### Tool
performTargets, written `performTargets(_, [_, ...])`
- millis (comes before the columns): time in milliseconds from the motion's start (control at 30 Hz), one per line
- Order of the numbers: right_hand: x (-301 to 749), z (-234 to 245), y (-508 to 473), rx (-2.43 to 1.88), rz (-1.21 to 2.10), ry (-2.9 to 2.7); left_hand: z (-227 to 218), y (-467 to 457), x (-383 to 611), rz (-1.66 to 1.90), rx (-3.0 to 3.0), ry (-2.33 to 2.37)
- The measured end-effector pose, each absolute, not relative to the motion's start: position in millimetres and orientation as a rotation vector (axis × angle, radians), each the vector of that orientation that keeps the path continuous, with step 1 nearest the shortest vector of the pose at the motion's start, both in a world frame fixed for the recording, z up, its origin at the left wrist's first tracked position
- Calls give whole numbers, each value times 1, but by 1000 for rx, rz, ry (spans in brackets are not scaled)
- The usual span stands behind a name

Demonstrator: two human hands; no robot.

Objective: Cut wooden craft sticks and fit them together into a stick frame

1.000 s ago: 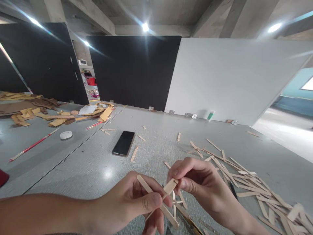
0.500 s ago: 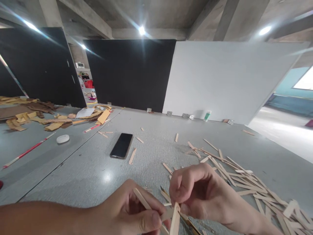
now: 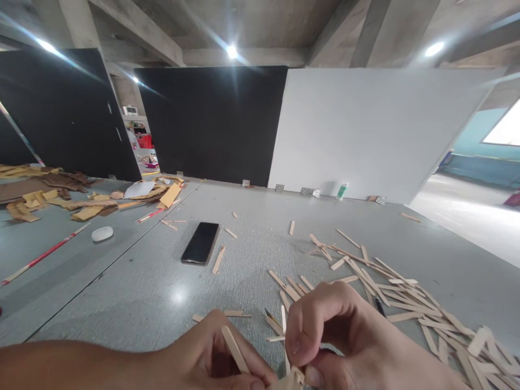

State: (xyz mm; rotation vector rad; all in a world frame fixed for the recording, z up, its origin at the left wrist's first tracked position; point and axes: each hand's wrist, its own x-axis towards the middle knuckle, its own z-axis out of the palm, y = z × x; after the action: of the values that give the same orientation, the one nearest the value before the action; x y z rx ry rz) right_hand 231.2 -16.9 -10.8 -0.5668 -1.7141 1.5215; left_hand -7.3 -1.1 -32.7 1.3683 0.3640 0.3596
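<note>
At the bottom edge of the view my left hand (image 3: pixel 211 360) is closed around a flat wooden craft stick (image 3: pixel 234 349) that slants up between its fingers. Right beside it my right hand (image 3: pixel 337 336) is curled, thumb and fingers pinching the end of a small wooden piece (image 3: pixel 290 379) that meets the stick. The lower part of both hands and of the sticks is cut off by the frame. Loose wooden sticks (image 3: pixel 292 287) lie on the grey table (image 3: pixel 154 287) just beyond my fingers.
A big scatter of wooden sticks (image 3: pixel 426 319) spreads to the right. A black phone (image 3: pixel 200 243) lies face up ahead, with a white oval object (image 3: pixel 102 233), a red-and-white rod (image 3: pixel 44 254) and cardboard scraps (image 3: pixel 60 195) on the left. A green-and-white bottle (image 3: pixel 342 190) stands by the white wall.
Both hands have sunk toward the bottom edge with the sticks, so less of them shows. The view has tilted up slightly and more loose sticks show beyond my fingers.
</note>
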Motion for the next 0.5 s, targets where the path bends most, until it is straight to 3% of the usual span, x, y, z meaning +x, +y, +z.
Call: performTargets(500, [228,2,-19,-553,1273,-1876,-40,-2,-8,427,1341,367])
